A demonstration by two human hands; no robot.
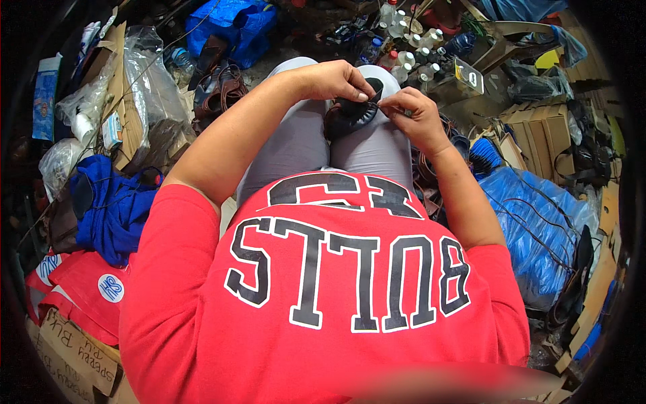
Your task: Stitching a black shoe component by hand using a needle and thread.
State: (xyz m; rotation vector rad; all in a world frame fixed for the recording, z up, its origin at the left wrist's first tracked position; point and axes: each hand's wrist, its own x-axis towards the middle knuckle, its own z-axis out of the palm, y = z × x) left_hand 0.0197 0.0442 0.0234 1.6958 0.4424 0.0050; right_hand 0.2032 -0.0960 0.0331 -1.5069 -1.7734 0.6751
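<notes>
A black shoe (350, 120) rests on my lap between my grey-trousered knees, with a row of stitches or ridges along its edge. My left hand (342, 82) comes over it from the left, thumb and fingers pinched together at the shoe's upper edge. Close by on the right, my right hand (416, 116) is closed in a pinch, its fingertips almost meeting the left ones. Whatever lies between the right fingertips is too small to make out. Part of the shoe is hidden behind my left hand.
Brown leather shoes (227, 91) lie left of my knees. Several plastic bottles (407, 57) stand ahead, near a blue bag (232, 30). Cardboard pieces (542, 131) and a blue plastic bag (531, 225) crowd the right; a blue cloth (111, 209) lies at left.
</notes>
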